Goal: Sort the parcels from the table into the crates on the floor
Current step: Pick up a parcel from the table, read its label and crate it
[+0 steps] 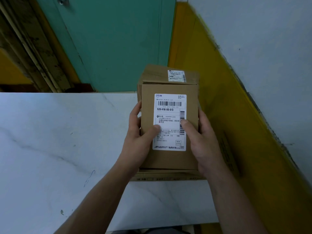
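A small brown cardboard parcel point(169, 159) with a white shipping label is held in front of me with both hands. My left hand point(139, 135) grips its left side, thumb lying on the label. My right hand point(200, 137) grips its right side, thumb on the label's barcode edge. Behind it another labelled cardboard parcel point(157, 74) rests at the table's far right. Under the held parcel a larger flat carton point(168, 178) lies on the white table point(59, 141). No crate is in view.
The white marbled table fills the left and lower part of the view. A green door point(114, 39) stands behind it. A yellow and white wall point(236, 65) runs along the right, close to the cartons.
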A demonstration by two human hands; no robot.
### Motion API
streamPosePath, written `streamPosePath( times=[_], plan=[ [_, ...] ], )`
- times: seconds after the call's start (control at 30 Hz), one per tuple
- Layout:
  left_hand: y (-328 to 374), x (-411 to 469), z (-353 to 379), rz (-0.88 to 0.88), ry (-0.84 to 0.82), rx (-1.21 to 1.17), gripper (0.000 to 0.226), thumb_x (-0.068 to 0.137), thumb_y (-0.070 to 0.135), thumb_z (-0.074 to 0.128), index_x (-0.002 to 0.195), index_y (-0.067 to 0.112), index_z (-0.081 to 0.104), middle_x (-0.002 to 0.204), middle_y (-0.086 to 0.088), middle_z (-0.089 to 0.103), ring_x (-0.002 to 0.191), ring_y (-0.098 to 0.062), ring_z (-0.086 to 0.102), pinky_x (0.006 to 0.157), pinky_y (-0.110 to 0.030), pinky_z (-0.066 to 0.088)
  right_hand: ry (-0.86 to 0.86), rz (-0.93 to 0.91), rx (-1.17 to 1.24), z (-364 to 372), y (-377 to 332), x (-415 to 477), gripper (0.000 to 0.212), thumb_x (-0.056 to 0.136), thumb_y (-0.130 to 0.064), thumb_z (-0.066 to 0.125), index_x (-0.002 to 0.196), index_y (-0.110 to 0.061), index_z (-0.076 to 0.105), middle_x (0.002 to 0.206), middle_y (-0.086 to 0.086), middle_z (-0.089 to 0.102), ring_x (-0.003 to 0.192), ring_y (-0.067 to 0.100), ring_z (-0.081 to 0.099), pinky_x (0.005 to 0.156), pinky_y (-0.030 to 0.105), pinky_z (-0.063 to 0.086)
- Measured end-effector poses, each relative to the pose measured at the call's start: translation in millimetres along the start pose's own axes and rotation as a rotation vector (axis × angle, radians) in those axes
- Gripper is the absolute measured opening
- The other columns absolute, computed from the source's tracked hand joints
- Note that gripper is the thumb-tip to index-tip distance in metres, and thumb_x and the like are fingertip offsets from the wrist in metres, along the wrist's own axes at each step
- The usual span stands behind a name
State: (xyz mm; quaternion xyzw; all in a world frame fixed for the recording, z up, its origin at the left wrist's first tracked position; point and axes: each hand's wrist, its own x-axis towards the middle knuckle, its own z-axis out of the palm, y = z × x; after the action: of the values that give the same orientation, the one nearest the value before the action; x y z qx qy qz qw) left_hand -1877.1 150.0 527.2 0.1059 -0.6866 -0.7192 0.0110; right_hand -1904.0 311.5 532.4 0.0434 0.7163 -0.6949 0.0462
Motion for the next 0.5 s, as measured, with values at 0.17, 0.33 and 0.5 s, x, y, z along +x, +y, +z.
streamPosePath(
  times=[0.17,0.33,0.5],
  plan=[
    [-1.1,-1.3,-1.7,0.022,-0.018,-0.015,0.072,0.097,0.012,0.060,0.147,0.052,0.028,0.130,0.017,0.060,0.109,-0.005,0.066,0.080,-0.027,0.060,-0.017,0.000,0.003,-0.3,-0.9,1.9,0.053,0.100,-0.017,0.058,0.145,-0.041,0.045,0.124,-0.014,0.070,0.107,0.006,0.069,0.086,0.036,0.059],
    [-2.6,-1.3,-1.9,0.027,0.011,-0.044,0.071,0.096,0.018,0.062,0.149,0.053,0.029,0.128,0.023,0.062,0.110,-0.004,0.066,0.085,-0.034,0.061,-0.031,-0.013,-0.038,-0.1,0.0,3.6,0.055,0.099,-0.020,0.059,0.145,-0.046,0.043,0.124,-0.016,0.069,0.110,0.007,0.068,0.092,0.044,0.058],
    [-4.5,-1.5,-1.7,0.024,0.026,-0.048,0.071,0.096,0.020,0.062,0.150,0.052,0.029,0.129,0.021,0.062,0.109,-0.004,0.067,0.084,-0.034,0.061,-0.034,-0.020,-0.048,0.0,0.9,3.3,0.057,0.099,-0.018,0.060,0.147,-0.044,0.042,0.124,-0.015,0.069,0.109,0.007,0.069,0.092,0.044,0.058]
  ],
)
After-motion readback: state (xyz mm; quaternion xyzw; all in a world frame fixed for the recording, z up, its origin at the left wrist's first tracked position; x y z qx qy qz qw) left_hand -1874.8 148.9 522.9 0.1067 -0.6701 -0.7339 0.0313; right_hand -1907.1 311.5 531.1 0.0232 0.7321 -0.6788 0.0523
